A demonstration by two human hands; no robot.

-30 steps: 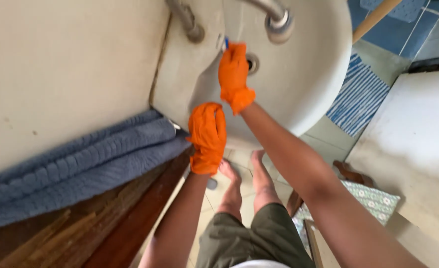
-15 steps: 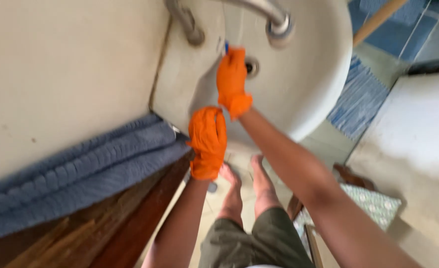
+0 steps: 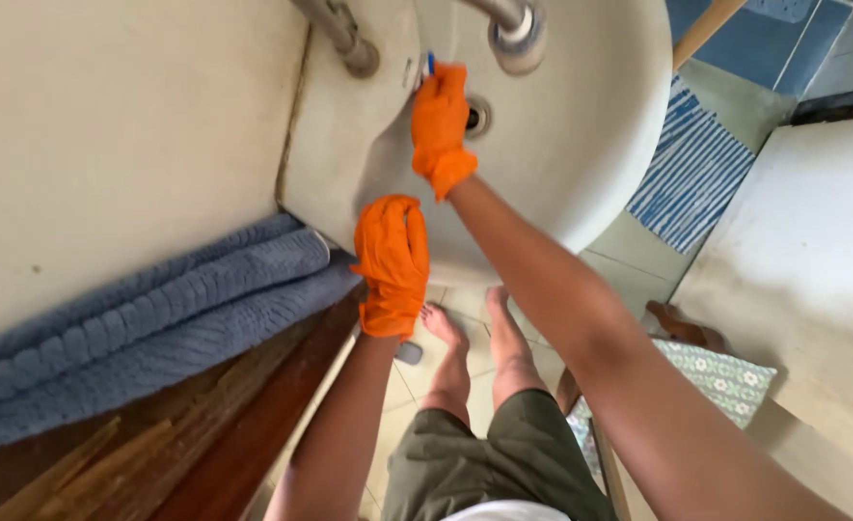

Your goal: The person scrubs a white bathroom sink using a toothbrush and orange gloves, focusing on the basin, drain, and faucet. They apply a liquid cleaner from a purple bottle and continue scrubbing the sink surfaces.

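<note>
A small blue-tipped brush (image 3: 427,66), judged light and stiff, is pinched by the orange-gloved right hand (image 3: 439,125) inside the white ceramic basin (image 3: 590,145); the orange-gloved left hand (image 3: 391,260) is laid flat, fingers together, on its slippery rim.

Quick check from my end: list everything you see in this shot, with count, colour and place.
sink: one, white, top centre
drain: one, metal, in the basin beside the right hand
tap spout: one, metal, above the basin
pipe: one, grey, top left of the sink
towel: one, blue-grey, left, on a wooden surface
striped mat: one, blue and white, floor at right
small blue item: one, at the right fingertips; grip unclear
left hand: orange glove, on the sink's near rim
right hand: orange glove, inside the basin
bare feet: two, on floor tiles
</note>
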